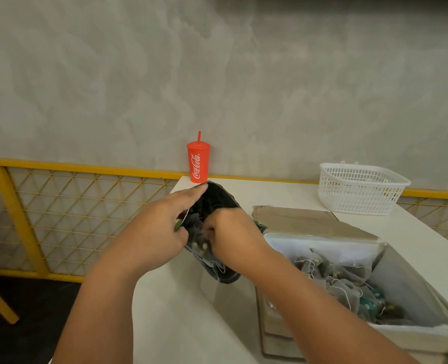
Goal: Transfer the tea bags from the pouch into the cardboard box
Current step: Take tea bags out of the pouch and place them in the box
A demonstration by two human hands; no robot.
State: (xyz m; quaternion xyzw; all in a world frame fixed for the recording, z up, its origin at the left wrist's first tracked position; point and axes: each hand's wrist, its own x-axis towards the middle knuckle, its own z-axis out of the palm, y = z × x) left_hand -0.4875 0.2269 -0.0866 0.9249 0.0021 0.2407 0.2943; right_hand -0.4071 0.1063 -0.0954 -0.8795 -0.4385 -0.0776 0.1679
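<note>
Above the white surface the left grip holds the floppy pouch by its rim, while the right grip pinches seemingly light, fragile tea bags.

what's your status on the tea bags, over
Left hand holds pouch open. Right hand in its mouth, gripping tea bags. Cardboard box beside, part filled. Nothing blocking.

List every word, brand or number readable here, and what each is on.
"Coca-Cola": white script up the side of the red cup.
Teal tags among the tea bags in the cardboard box: print too blurred to read.
Pouch: no text visible.
</note>
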